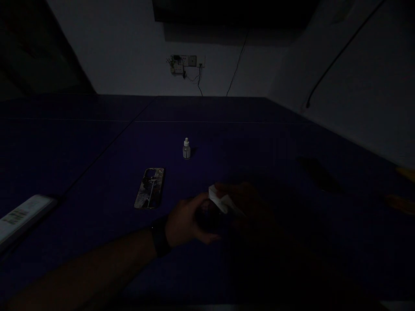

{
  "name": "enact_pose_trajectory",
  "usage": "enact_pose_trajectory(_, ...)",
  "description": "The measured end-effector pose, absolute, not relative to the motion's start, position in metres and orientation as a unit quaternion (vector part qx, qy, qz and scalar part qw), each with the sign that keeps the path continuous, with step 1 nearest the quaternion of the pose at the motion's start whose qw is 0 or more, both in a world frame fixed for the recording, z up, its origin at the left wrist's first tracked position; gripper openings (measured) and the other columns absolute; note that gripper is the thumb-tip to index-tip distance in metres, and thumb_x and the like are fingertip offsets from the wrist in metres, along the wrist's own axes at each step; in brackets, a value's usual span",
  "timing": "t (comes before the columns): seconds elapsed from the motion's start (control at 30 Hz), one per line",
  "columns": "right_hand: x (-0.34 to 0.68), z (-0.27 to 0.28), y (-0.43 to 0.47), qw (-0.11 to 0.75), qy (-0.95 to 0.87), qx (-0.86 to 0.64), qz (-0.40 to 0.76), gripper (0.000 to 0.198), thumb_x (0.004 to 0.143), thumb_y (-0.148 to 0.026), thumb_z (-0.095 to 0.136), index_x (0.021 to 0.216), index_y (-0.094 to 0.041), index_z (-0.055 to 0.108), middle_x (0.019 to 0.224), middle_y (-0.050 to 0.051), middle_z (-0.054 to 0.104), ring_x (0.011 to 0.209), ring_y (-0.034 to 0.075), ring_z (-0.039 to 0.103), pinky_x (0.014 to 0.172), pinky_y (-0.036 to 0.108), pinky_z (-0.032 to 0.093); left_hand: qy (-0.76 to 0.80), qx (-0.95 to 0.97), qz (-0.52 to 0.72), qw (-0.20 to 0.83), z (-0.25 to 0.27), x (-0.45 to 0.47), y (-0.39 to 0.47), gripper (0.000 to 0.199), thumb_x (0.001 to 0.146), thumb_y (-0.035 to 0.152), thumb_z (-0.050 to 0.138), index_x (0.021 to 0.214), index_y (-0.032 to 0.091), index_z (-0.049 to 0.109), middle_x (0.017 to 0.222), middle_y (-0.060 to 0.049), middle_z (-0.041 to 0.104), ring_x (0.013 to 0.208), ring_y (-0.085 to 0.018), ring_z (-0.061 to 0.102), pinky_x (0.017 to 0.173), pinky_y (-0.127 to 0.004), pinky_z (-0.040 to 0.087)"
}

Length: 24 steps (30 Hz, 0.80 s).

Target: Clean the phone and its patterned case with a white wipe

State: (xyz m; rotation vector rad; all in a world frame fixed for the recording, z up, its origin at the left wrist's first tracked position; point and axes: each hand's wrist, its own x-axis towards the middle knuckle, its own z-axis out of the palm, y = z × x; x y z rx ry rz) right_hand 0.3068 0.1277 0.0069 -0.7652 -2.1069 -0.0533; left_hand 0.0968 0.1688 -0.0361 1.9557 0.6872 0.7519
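Note:
The view is very dark. My left hand [185, 221], with a black band on its wrist, is closed around the edge of a dark glossy object [207, 216] whose kind I cannot make out. My right hand [243, 194], mostly lost in shadow, pinches a folded white wipe [223, 203] against the upper side of that object. Left of the hands a patterned phone case [149, 188] lies flat, its camera cutout at the top. Beyond them stands a small upright dropper bottle [186, 151] with a white top.
A long white box [24, 218] lies at the left edge of the dark blue table [246, 138]. A dark flat item [319, 174] lies to the right, with a faint orange thing [406, 173] at the far right. Sockets with cables [185, 62] are on the back wall.

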Motion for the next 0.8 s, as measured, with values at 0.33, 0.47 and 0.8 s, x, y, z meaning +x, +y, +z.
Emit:
enact_pose_trajectory(0.33, 0.315, 0.008, 0.121, 0.430, -0.861, -0.266, -0.048, 0.041, 0.104, -0.025, 0.045, 0.145, -0.026, 0.050, 0.122, 0.008, 0.074, 0.100, 0.019, 0.071, 0.082, 0.035, 0.052, 0.296, 0.761, 0.295, 0.496, -0.032, 0.097, 0.164, 0.077, 0.059, 0.037, 0.092, 0.126, 0.022, 0.059, 0.097, 0.000, 0.074, 0.090, -0.022, 0.068, 0.080, -0.032, 0.054)
enact_pose_trajectory(0.47, 0.308, 0.014, 0.125, 0.443, -0.845, -0.292, -0.070, 0.035, 0.102, -0.019, 0.047, 0.136, -0.021, 0.057, 0.125, 0.011, 0.072, 0.108, 0.020, 0.068, 0.086, 0.036, 0.051, 0.282, 0.719, 0.293, 0.563, -0.034, 0.099, 0.163, 0.062, 0.064, 0.044, 0.089, 0.114, 0.018, 0.064, 0.094, -0.003, 0.071, 0.086, -0.020, 0.065, 0.077, -0.030, 0.052)
enact_pose_trajectory(0.8, 0.305, -0.004, 0.143, 0.428, -0.849, -0.302, -0.062, 0.029, 0.104, -0.018, 0.043, 0.126, -0.019, 0.062, 0.125, 0.010, 0.072, 0.112, 0.017, 0.067, 0.089, 0.035, 0.050, 0.246, 0.646, 0.299, 0.658, -0.034, 0.105, 0.160, 0.066, 0.070, 0.068, 0.079, 0.102, 0.013, 0.063, 0.086, -0.003, 0.064, 0.075, -0.014, 0.058, 0.069, -0.025, 0.046)
